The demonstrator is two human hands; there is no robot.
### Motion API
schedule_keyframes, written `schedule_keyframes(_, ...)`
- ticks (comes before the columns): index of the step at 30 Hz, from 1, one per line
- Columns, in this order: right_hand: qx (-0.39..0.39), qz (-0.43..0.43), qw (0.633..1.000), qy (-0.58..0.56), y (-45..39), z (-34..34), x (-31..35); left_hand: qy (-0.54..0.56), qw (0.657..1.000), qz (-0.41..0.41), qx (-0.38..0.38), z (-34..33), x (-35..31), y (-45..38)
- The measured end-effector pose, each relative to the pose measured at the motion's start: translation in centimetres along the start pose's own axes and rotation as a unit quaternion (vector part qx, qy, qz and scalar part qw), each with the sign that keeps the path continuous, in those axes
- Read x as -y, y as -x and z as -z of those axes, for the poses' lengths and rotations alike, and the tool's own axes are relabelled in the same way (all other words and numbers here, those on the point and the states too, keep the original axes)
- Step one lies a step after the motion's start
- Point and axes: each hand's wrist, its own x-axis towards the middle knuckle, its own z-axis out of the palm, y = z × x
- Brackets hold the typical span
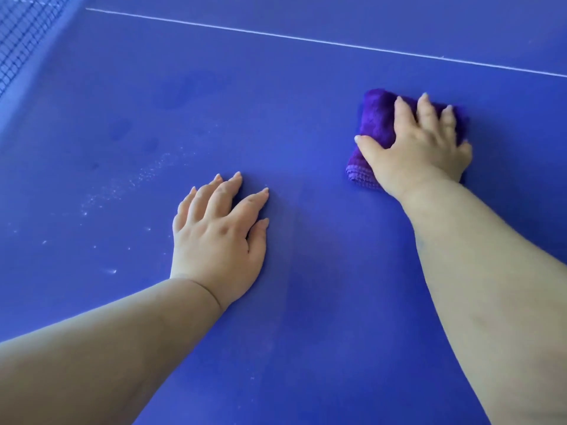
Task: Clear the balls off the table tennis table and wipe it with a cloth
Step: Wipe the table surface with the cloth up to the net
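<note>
The blue table tennis table (306, 102) fills the view. A folded purple cloth (377, 124) lies on it at the right, and my right hand (420, 148) presses down on top of it with the fingers spread over the fabric. My left hand (219, 231) rests flat on the bare table surface at the centre, fingers apart, holding nothing. No balls show anywhere in view.
The black net (21, 35) runs along the far left corner. A white centre line (322, 41) crosses the table beyond the cloth. White specks and dust (129, 185) and darker damp patches (184, 90) mark the surface left of my left hand.
</note>
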Motion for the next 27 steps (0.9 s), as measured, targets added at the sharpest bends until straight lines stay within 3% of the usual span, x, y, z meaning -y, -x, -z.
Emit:
schedule_keyframes(7, 0.023, 0.091, 0.995, -0.015, 1.8, 0.1, 4.6, -0.011, 1.0, -0.001, 0.002, 0.1, 0.0, 0.0)
schedule_keyframes(12, -0.002, 0.198, 0.98, -0.001, 9.7, -1.0, -0.6, -0.003, 1.0, 0.007, 0.016, 0.6, -0.1, 0.3)
schedule_keyframes(14, -0.015, 0.196, 0.98, 0.006, 8.9, -0.7, -3.4, 0.001, 1.0, 0.011, 0.022, 0.6, -0.1, 0.4)
schedule_keyframes(18, -0.019, 0.114, 0.993, 0.015, 2.2, 0.2, -5.2, 0.004, 1.0, 0.01, 0.019, 0.5, -0.2, 0.3)
schedule_keyframes(24, 0.011, 0.083, 0.996, 0.022, -7.6, 1.3, -0.8, 0.011, 1.0, 0.004, 0.007, 0.2, -0.2, 0.1)
schedule_keyframes(27, 0.021, 0.11, 0.993, 0.023, -9.8, 1.5, 2.9, 0.011, 1.0, 0.003, -0.006, 0.2, -0.1, 0.1)
